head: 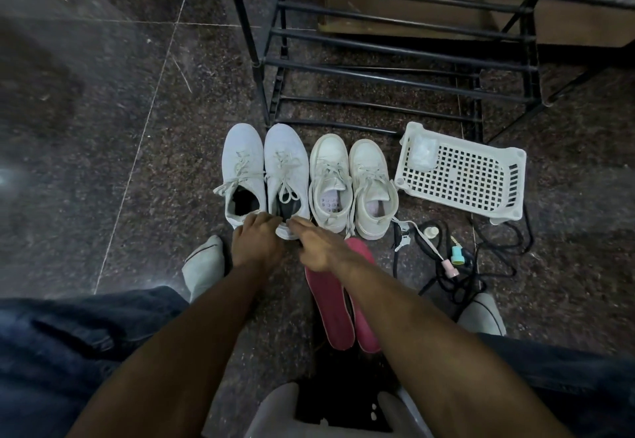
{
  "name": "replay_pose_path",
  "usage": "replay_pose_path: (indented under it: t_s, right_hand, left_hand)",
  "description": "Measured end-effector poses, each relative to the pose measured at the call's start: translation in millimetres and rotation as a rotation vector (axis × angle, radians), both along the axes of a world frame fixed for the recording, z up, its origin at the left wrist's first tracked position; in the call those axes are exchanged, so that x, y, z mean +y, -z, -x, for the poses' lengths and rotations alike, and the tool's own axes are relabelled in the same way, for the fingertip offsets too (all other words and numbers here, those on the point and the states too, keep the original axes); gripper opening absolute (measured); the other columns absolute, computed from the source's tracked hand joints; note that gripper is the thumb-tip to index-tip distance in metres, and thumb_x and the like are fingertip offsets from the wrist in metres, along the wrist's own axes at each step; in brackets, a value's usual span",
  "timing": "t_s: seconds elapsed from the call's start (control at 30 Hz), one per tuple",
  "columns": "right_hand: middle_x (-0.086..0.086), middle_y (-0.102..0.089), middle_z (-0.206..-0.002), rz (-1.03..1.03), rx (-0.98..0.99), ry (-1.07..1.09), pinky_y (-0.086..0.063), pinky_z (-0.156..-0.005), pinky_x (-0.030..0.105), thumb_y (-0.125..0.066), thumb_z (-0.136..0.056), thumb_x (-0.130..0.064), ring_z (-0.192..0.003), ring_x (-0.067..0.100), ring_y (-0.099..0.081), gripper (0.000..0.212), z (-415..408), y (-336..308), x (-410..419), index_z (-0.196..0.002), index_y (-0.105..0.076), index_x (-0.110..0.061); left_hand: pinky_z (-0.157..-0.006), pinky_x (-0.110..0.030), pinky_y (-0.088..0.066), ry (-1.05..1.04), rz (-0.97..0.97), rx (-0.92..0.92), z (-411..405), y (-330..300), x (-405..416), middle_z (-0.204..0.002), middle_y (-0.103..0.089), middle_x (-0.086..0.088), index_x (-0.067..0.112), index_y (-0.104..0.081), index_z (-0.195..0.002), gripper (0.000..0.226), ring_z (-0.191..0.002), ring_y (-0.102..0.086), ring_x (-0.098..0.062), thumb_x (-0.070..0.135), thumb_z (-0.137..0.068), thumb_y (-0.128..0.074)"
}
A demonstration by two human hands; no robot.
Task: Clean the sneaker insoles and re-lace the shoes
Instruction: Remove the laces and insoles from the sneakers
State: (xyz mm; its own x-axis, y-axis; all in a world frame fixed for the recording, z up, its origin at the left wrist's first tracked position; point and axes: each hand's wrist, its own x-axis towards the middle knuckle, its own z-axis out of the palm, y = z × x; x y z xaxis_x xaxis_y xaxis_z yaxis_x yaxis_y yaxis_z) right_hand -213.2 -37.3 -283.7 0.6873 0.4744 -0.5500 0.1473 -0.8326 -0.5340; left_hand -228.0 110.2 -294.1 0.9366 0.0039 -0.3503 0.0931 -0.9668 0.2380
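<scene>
Four pale sneakers stand in a row on the dark speckled stone floor (103, 128), toes pointing away from the person. The left pair is light grey knit: the outer grey sneaker (242, 169) sits beside the inner grey sneaker (287, 176), both laced. Both hands meet at the heel of the inner grey sneaker. The left hand (257, 238) lies over the heel rim with fingers curled onto it, gripping the collar. The right hand (314, 242) reaches in from the other side, fingertips at the same heel opening; whether it pinches something there I cannot tell. To the right stand two white leather sneakers (350, 183) with loose laces. Under the right forearm lie two pink foam insoles (331, 310), side by side on the floor. Further right a white perforated plastic basket (460, 176) rests tilted near a black metal shoe rack (395, 59), with tangled black laces (464, 276) and small bottles nearby
</scene>
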Motion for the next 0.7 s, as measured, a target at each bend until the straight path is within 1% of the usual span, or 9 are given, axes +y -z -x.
replay_pose_path:
  t_s: [0.07, 0.13, 0.2, 0.27, 0.33, 0.4, 0.47, 0.63, 0.7]
  right_hand:
    - [-0.011, -0.002, -0.161, 0.019, 0.011, -0.035, -0.042, -0.102, 0.042, -0.052, -0.086, -0.007, -0.138, 0.029, -0.035, 0.077, 9, 7, 3, -0.153, -0.017, -0.021]
    - [-0.010, -0.002, -0.162, 0.012, -0.025, -0.058, -0.043, -0.100, 0.042, -0.056, -0.085, -0.011, -0.131, 0.034, -0.043, 0.076, 18, 13, 3, -0.152, -0.021, -0.022]
    - [-0.008, -0.005, -0.162, -0.049, -0.013, -0.031, -0.041, -0.103, 0.038, -0.058, -0.085, -0.014, -0.132, 0.034, -0.043, 0.073, 23, 16, 2, -0.151, -0.026, -0.023]
    - [-0.005, -0.008, -0.162, -0.105, 0.053, 0.034, -0.034, -0.109, 0.033, -0.057, -0.086, -0.012, -0.140, 0.027, -0.033, 0.070, 27, 17, 2, -0.150, -0.030, -0.020]
    - [-0.002, -0.017, -0.160, -0.103, 0.084, 0.081, -0.031, -0.110, 0.033, -0.056, -0.086, -0.009, -0.143, 0.024, -0.028, 0.069, 34, 18, 1, -0.150, -0.031, -0.020]
    - [-0.001, -0.029, -0.155, -0.066, 0.093, 0.116, -0.037, -0.105, 0.037, -0.056, -0.086, -0.011, -0.139, 0.025, -0.034, 0.066, 45, 19, -3, -0.147, -0.034, -0.023]
    - [0.001, -0.038, -0.149, -0.053, 0.134, 0.121, -0.041, -0.099, 0.037, -0.056, -0.088, -0.014, -0.133, 0.026, -0.040, 0.059, 57, 19, -9, -0.143, -0.038, -0.023]
    - [0.009, -0.046, -0.143, -0.059, 0.196, 0.068, -0.037, -0.101, 0.028, -0.057, -0.089, -0.014, -0.130, 0.027, -0.045, 0.051, 94, 35, -20, -0.139, -0.046, -0.014]
    - [0.010, -0.051, -0.137, -0.078, 0.213, 0.153, -0.036, -0.100, 0.026, -0.055, -0.088, -0.010, -0.126, 0.028, -0.048, 0.045, 104, 41, -22, -0.133, -0.053, -0.010]
  left_hand:
    - [-0.108, -0.044, -0.026, 0.106, -0.120, 0.044, -2, -4, 4, -0.139, -0.048, 0.003, 0.029, -0.053, -0.134, 0.041, -0.139, -0.029, -0.021, 0.032, -0.094, -0.045]
    - [-0.107, -0.044, -0.028, 0.122, -0.144, 0.100, -7, -8, 6, -0.137, -0.047, 0.003, 0.029, -0.056, -0.130, 0.038, -0.138, -0.029, -0.020, 0.032, -0.094, -0.044]
    - [-0.105, -0.047, -0.031, 0.067, -0.081, 0.164, -12, -13, 5, -0.134, -0.047, 0.001, 0.026, -0.060, -0.124, 0.034, -0.136, -0.031, -0.021, 0.027, -0.093, -0.046]
    - [-0.104, -0.048, -0.034, 0.048, -0.057, 0.187, -13, -17, 2, -0.132, -0.048, -0.002, 0.020, -0.063, -0.121, 0.033, -0.134, -0.033, -0.023, 0.021, -0.092, -0.046]
    - [-0.103, -0.048, -0.036, 0.047, -0.049, 0.187, -11, -17, 0, -0.131, -0.048, -0.003, 0.016, -0.063, -0.119, 0.033, -0.133, -0.035, -0.024, 0.016, -0.092, -0.045]
    - [-0.101, -0.048, -0.038, 0.029, -0.021, 0.184, -6, -18, -2, -0.129, -0.049, -0.005, 0.014, -0.063, -0.118, 0.033, -0.131, -0.038, -0.026, 0.014, -0.090, -0.046]
    - [-0.099, -0.046, -0.040, -0.001, -0.014, 0.194, -3, -20, -3, -0.125, -0.053, -0.009, 0.011, -0.062, -0.117, 0.031, -0.126, -0.044, -0.029, 0.013, -0.089, -0.048]
    - [-0.086, -0.041, -0.048, -0.044, -0.022, 0.305, 13, -19, -8, -0.116, -0.064, -0.016, 0.008, -0.063, -0.108, 0.027, -0.107, -0.060, -0.036, 0.019, -0.089, -0.047]
    - [-0.085, -0.039, -0.050, -0.114, 0.067, 0.350, 21, -12, -6, -0.115, -0.066, -0.015, 0.007, -0.066, -0.105, 0.029, -0.106, -0.061, -0.036, 0.020, -0.086, -0.048]
